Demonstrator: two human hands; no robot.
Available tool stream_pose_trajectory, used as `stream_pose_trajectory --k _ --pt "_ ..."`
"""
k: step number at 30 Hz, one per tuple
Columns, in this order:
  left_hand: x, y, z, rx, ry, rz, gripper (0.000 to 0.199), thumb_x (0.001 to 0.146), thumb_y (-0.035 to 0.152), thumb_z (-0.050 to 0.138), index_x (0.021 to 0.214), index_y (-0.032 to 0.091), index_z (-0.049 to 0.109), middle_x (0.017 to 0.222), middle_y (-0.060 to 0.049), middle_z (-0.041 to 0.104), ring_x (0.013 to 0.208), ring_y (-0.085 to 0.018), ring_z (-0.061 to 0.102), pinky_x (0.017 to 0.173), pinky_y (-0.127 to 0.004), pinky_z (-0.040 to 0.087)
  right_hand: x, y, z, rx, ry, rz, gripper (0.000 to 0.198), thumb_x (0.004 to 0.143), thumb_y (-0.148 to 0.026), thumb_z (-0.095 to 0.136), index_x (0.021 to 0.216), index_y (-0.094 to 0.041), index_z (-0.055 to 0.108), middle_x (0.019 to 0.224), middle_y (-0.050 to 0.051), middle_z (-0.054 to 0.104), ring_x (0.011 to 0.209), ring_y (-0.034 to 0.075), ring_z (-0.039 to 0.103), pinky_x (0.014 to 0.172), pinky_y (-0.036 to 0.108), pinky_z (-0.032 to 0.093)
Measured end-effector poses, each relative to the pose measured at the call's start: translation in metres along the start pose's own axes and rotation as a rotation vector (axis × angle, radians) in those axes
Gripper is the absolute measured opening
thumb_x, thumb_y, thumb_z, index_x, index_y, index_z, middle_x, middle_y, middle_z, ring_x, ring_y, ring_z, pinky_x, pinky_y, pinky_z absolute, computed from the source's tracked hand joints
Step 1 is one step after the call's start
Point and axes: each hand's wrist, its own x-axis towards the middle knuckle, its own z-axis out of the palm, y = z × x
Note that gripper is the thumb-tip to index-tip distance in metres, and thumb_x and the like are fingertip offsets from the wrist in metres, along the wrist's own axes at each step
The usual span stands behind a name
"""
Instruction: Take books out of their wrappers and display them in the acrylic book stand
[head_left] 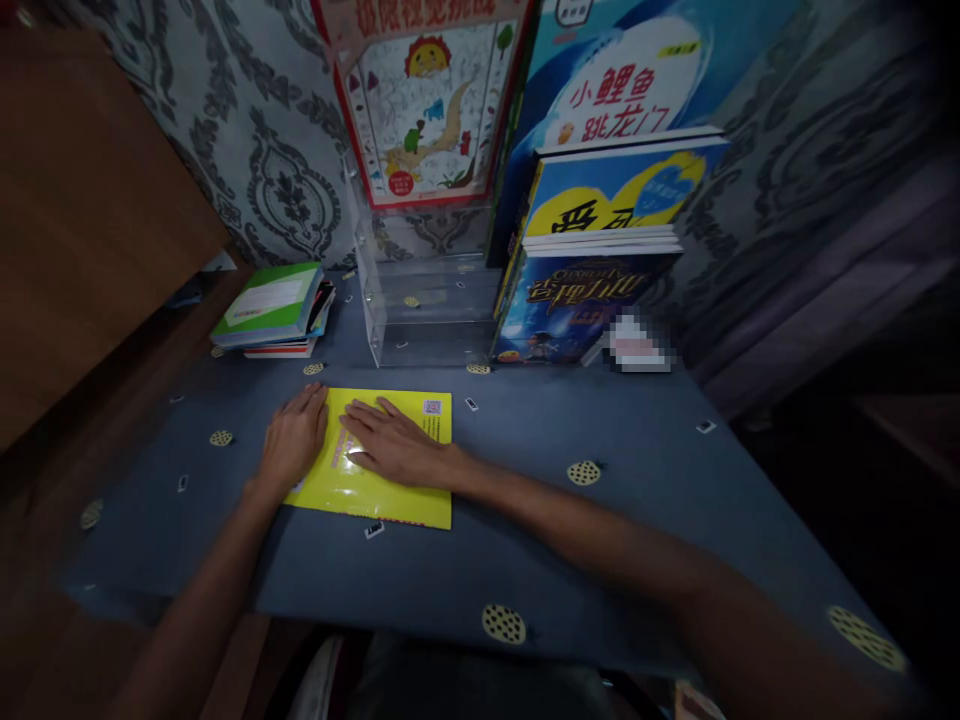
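A closed yellow book (397, 505) with a glossy cover lies flat on the blue tablecloth, near the front of the table. Along its left edge rests my left hand (294, 437), palm down with the fingers stretched forward. My right hand (396, 442) is spread flat over the middle of the cover, its fingers pointing left. Neither hand grips anything. Part of the cover's print and a small square code show around my right hand; the rest is hidden beneath my hands.
Behind the book stands a clear acrylic rack (431, 340), with a red-bordered picture book (427, 120) above it. Several upright books, a dark blue one (577, 300) in front, fill its right side. A book stack (274, 300) lies at the left. A pixelated item (637, 343) sits at the right.
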Motion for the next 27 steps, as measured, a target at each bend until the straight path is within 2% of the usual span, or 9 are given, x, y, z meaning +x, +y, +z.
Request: stream_pose_trajectory --k 4,8,17,22,27 --pt "0.0 0.0 0.0 0.002 -0.023 0.004 0.046 0.103 0.028 0.03 0.137 0.013 0.058 0.145 -0.017 0.06 0.135 -0.029 0.057 0.107 -0.046 0.049 -0.011 0.007 0.001 -0.034 -0.002 0.098 0.063 0.101 -0.042 0.055 0.148 -0.002 0.044 0.158 0.026 0.041 0.153 0.034 0.03 0.126 0.051 0.029" --pt "0.0 -0.001 0.0 -0.02 -0.032 0.004 0.048 0.103 0.029 0.028 0.137 0.01 0.057 0.146 -0.018 0.059 0.136 -0.031 0.055 0.109 -0.049 0.047 -0.035 0.016 -0.002 -0.062 0.03 0.187 0.067 0.1 -0.046 0.055 0.148 -0.001 0.044 0.159 0.029 0.038 0.153 0.037 0.029 0.125 0.054 0.03" --pt "0.001 0.002 -0.003 -0.023 -0.042 0.005 0.049 0.103 0.03 0.028 0.136 0.009 0.058 0.146 -0.019 0.058 0.137 -0.032 0.054 0.11 -0.05 0.047 -0.082 0.04 -0.01 -0.007 0.155 0.225 0.055 0.102 -0.04 0.05 0.148 -0.009 0.047 0.158 0.023 0.042 0.152 0.033 0.033 0.125 0.058 0.029" --pt "0.002 0.001 -0.001 -0.046 -0.019 -0.003 0.048 0.102 0.03 0.029 0.135 0.011 0.059 0.146 -0.018 0.059 0.137 -0.033 0.054 0.112 -0.052 0.045 -0.087 0.044 -0.013 0.045 0.176 0.225 0.047 0.104 -0.036 0.048 0.145 -0.013 0.051 0.156 0.021 0.046 0.151 0.031 0.036 0.123 0.059 0.028" --pt "0.002 -0.003 0.003 -0.132 0.0 -0.009 0.049 0.102 0.034 0.03 0.134 0.012 0.06 0.144 -0.017 0.06 0.137 -0.031 0.054 0.113 -0.049 0.047 -0.086 0.043 -0.013 0.039 0.182 0.226 0.045 0.104 -0.035 0.047 0.143 -0.015 0.053 0.156 0.019 0.047 0.15 0.031 0.037 0.123 0.059 0.028"
